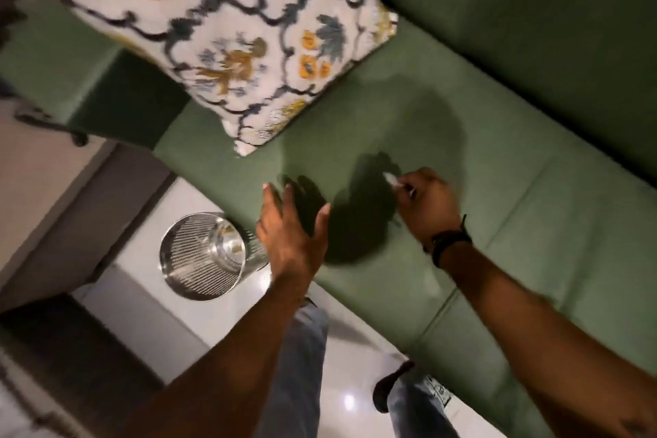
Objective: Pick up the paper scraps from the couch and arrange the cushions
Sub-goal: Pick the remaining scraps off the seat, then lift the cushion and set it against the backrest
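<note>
- Over a green couch [409,110], a person leans in with both bare arms stretched forward, seen from a tilted head camera.
- The right hand [428,204], a dark band [449,242] at its wrist, hovers just above the seat with its fingers pinched together on a small white paper scrap [390,178].
- The left hand [293,224] is held flat over the seat's front edge, palm down, fingers straight and slightly apart, holding nothing.
- Both hands cast dark shadows on the seat between them.
- A patterned cushion [227,32], white with dark scrollwork and orange and blue flowers, lies at the couch's far end, one corner resting on the seat, well apart from the hands.
- A shiny ribbed metal bin [202,256] stands on the pale glossy floor [149,313] just beside the couch front, near the left hand.
- The person's jeans [302,366] show below, between the arms.
</note>
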`<state>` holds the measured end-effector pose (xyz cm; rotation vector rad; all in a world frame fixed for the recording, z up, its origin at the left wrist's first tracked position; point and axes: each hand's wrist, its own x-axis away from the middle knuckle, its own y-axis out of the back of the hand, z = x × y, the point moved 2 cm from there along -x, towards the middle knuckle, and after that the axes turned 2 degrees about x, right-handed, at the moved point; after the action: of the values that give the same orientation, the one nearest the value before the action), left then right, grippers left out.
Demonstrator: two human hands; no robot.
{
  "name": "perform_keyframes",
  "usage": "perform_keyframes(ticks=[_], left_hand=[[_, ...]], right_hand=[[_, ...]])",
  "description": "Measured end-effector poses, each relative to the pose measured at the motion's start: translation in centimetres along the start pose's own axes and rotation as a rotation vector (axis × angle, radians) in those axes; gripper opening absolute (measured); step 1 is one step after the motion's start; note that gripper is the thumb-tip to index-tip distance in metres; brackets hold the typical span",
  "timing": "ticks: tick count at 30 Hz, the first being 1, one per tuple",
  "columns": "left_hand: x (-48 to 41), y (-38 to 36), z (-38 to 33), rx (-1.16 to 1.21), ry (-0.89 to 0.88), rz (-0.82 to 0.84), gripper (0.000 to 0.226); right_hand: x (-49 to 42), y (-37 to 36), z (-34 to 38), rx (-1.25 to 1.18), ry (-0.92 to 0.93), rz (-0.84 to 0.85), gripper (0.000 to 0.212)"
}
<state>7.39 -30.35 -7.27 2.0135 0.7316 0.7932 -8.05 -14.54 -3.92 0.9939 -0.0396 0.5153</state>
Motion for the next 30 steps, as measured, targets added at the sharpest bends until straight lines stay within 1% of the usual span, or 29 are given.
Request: perform_keyframes(ticks=[2,4,6,7,8,9,10,11,12,14,15,16,17,18,19,21,23,24,25,26,27,28,29,30], left_hand=[[-0.1,3.9,5.4,-0.071,-0.051,-0.02,0.071],[-0.3,7.4,10.8,-0.147,-0.07,-0.037,0.064],[-0.6,10.2,15.1,-0.189,-0.014,-0.063,0.061],[-0.9,11.3,17.0,-0.205,0.027,-0.058,0.061],[-1.3,12.0,18.5,-0.22,0.058,-0.04,0.061],[-1.6,12.4,19.9,-0.226,0.077,-0.016,0.062],[-1.8,12.4,20.8,-0.226,0.086,0.01,0.063],[-2.1,12.2,21.4,-0.222,0.093,0.028,0.065],[-2.5,11.9,21.9,-0.208,0.108,0.037,0.066],[-3.5,11.4,21.9,-0.16,0.153,0.026,0.068],[-4.0,11.1,21.3,-0.116,0.163,0.012,0.068],[-4.5,10.9,20.3,-0.055,0.165,-0.009,0.068],[-4.9,10.7,19.1,0.012,0.158,-0.031,0.069],[-5.3,10.5,17.5,0.079,0.138,-0.05,0.072],[-5.9,10.2,15.6,0.153,0.112,-0.07,0.075],[-6.9,9.8,11.9,0.346,0.087,-0.102,0.081],[-8.5,9.7,7.7,0.562,0.124,-0.105,0.093],[-9.6,9.6,5.6,0.636,0.153,-0.103,0.1],[-10.5,9.5,3.8,0.687,0.185,-0.1,0.107],[-11.7,9.5,2.0,0.738,0.209,-0.099,0.112],[-12.9,9.8,0.4,0.793,0.215,-0.107,0.113],[-14.2,10.0,-1.0,0.853,0.197,-0.136,0.109],[-15.5,10.3,-2.3,0.913,0.158,-0.178,0.102],[-16.5,10.6,-3.3,0.978,0.117,-0.216,0.096]], right_hand=[[1.6,-5.0,5.5,-0.05,0.08,0.127,0.012],[3.2,-10.8,10.4,-0.064,0.19,0.301,0.019],[4.7,-15.5,14.8,-0.04,0.316,0.483,0.031],[5.3,-17.4,16.9,-0.021,0.362,0.546,0.037],[5.7,-19.2,18.5,0.002,0.404,0.551,0.041],[5.8,-20.9,19.9,0.036,0.442,0.509,0.043],[5.7,-21.9,20.8,0.073,0.459,0.476,0.044],[5.7,-22.8,21.5,0.125,0.456,0.486,0.044],[5.7,-23.6,21.9,0.181,0.446,0.522,0.042],[5.2,-24.5,22.4,0.195,0.443,0.474,0.03],[4.9,-24.2,22.4,0.187,0.454,0.454,0.032],[4.4,-23.7,22.1,0.21,0.444,0.475,0.042],[3.8,-22.8,21.7,0.163,0.386,0.486,0.051],[3.0,-21.5,21.1,0.108,0.32,0.456,0.05],[2.0,-19.7,20.4,0.037,0.26,0.337,0.043],[-0.4,-15.0,18.3,-0.091,0.154,0.004,0.034],[-3.7,-9.3,16.8,-0.319,0.0,-0.242,0.036],[-6.1,-6.7,16.0,-0.401,-0.031,-0.344,0.032],[-8.7,-4.8,14.9,-0.425,-0.049,-0.446,0.025],[-11.8,-3.0,14.2,-0.423,-0.076,-0.521,0.032],[-14.9,-1.4,14.0,-0.439,-0.101,-0.539,0.046],[-18.2,-0.1,13.9,-0.483,-0.13,-0.501,0.058],[-21.2,1.0,14.1,-0.541,-0.146,-0.414,0.064],[-23.8,1.6,14.5,-0.614,-0.14,-0.28,0.064]])
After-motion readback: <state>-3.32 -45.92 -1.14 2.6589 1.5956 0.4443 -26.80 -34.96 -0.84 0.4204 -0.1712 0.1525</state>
